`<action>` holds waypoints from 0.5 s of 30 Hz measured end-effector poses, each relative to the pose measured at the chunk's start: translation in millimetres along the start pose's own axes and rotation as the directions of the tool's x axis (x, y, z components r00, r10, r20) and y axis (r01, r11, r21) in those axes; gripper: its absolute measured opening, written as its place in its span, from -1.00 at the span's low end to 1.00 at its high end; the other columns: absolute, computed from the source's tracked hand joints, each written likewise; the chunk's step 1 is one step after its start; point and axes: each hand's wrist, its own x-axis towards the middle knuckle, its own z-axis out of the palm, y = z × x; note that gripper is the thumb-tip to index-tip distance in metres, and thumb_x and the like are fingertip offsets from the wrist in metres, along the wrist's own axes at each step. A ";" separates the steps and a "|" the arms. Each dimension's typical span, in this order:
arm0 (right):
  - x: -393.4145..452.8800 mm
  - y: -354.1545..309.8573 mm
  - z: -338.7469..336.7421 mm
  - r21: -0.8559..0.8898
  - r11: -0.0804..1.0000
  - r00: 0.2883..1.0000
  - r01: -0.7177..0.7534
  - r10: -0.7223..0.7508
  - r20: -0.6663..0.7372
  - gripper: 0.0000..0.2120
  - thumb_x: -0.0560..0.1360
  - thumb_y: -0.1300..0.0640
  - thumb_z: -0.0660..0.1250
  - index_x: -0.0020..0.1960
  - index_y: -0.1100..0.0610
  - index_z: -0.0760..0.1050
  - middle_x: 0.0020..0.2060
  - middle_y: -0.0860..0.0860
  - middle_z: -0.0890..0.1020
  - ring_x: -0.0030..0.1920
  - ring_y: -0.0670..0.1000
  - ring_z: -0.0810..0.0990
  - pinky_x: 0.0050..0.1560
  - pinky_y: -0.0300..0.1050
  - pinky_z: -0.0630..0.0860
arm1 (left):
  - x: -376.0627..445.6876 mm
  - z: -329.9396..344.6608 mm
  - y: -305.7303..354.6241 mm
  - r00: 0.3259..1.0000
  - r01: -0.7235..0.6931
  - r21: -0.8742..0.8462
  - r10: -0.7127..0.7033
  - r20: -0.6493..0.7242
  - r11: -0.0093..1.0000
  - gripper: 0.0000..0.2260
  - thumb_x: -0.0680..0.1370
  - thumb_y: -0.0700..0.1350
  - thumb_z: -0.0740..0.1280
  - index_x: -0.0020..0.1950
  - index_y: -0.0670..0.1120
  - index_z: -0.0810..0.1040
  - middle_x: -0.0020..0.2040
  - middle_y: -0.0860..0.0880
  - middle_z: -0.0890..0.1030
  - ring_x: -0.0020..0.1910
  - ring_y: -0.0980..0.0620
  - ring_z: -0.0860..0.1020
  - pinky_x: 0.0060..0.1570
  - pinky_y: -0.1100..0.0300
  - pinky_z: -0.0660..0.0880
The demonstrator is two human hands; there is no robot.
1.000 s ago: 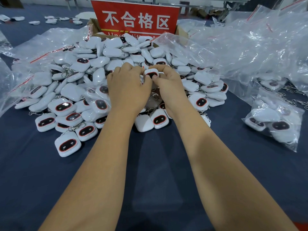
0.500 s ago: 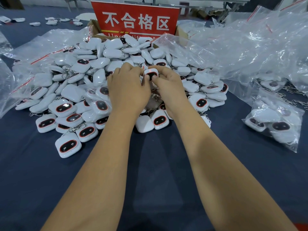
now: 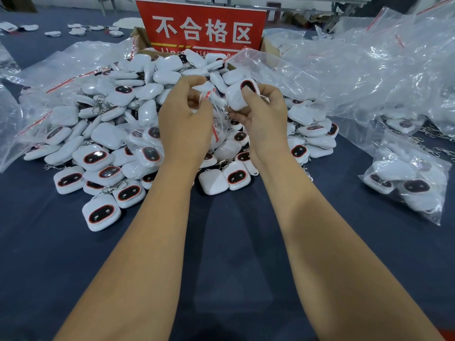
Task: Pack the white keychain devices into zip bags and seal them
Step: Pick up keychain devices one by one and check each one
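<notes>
A dark blue cloth-covered table (image 3: 234,242) carries everything. At its right and far side lies a great drift of clear plastic zip bags with red seal strips (image 3: 364,70), crumpled and overlapping. In the middle sits a heap of white rounded-square keychain devices with dark oval red-ringed windows (image 3: 118,134), some with metal clips, spilling toward the near edge. Behind the heap stands a red sign with white Chinese characters (image 3: 202,28), propped at a brown cardboard box (image 3: 141,39). At the right edge lies a filled clear zip bag of devices (image 3: 408,180), well apart from the heap.

Above the heap, the left hand (image 3: 184,119) pinches the mouth of a small clear zip bag with a red strip (image 3: 214,112) — the bag hangs down between the two hands. The right hand (image 3: 263,119) grips one white keychain device (image 3: 240,94), window facing up, just beside the bag's opening and not yet inside it.
</notes>
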 end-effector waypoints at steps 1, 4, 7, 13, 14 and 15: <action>0.5 -0.9 0.9 0.093 0.995 0.999 -0.029 0.027 0.023 -0.89 0.57 0.29 0.33 -0.02 0.16 0.40 0.01 0.29 0.62 -0.20 0.09 0.68 -0.15 -0.11 0.63 | -0.2 0.1 0.6 1.000 0.002 -0.019 -0.002 -0.001 1.000 -0.74 0.51 -0.20 0.27 0.13 0.07 0.57 -0.21 0.19 0.49 -0.23 0.39 0.45 -0.17 0.48 0.40; -1.8 1.2 4.0 0.144 0.988 0.995 -0.058 0.045 0.093 -0.84 0.56 0.36 0.30 -0.02 0.16 0.37 -0.15 0.12 0.67 -0.15 0.12 0.70 -0.07 -0.01 0.67 | -0.7 0.5 2.3 1.000 0.003 -0.051 -0.003 -0.010 0.999 -0.74 0.50 -0.22 0.28 0.10 0.06 0.57 -0.21 0.18 0.49 -0.22 0.36 0.45 -0.15 0.47 0.41; -7.7 8.7 7.0 -0.086 0.996 0.994 0.013 -0.004 0.106 -0.79 0.54 0.32 0.36 -0.01 0.10 0.36 -0.23 0.05 0.68 -0.14 0.06 0.67 0.07 0.10 0.63 | -1.2 -0.8 4.8 0.999 -0.023 -0.089 0.021 -0.032 0.996 -0.75 0.50 -0.25 0.28 0.07 0.05 0.57 -0.21 0.16 0.49 -0.22 0.32 0.45 -0.10 0.43 0.42; -12.7 12.2 12.0 -0.416 0.891 0.976 0.181 -0.112 0.185 -0.91 0.55 0.16 0.40 -0.13 0.01 0.59 -0.04 -0.02 0.58 0.02 -0.01 0.58 0.06 -0.11 0.54 | -5.1 -2.6 11.4 0.977 -0.200 -0.065 0.193 -0.091 0.978 -0.73 0.48 -0.29 0.29 0.11 -0.03 0.59 -0.13 0.12 0.54 -0.06 0.18 0.52 0.08 0.29 0.46; -13.8 12.8 14.3 -0.444 0.880 0.975 0.170 -0.086 0.203 -0.87 0.55 0.16 0.39 -0.17 0.02 0.59 0.04 0.01 0.51 0.11 0.07 0.56 0.09 -0.06 0.54 | -6.1 -2.5 11.6 0.967 -0.238 -0.058 0.232 -0.104 0.969 -0.72 0.48 -0.29 0.29 0.16 -0.08 0.59 -0.11 0.09 0.55 -0.05 0.14 0.53 0.11 0.24 0.47; -14.6 14.0 16.3 -0.462 0.875 0.976 0.143 -0.049 0.210 -0.84 0.56 0.16 0.39 -0.20 0.02 0.55 0.10 0.07 0.47 0.16 0.18 0.52 0.09 0.01 0.54 | -6.9 -2.4 11.9 0.956 -0.275 -0.049 0.268 -0.115 0.960 -0.70 0.49 -0.29 0.29 0.20 -0.12 0.58 -0.10 0.05 0.56 -0.04 0.09 0.55 0.13 0.19 0.48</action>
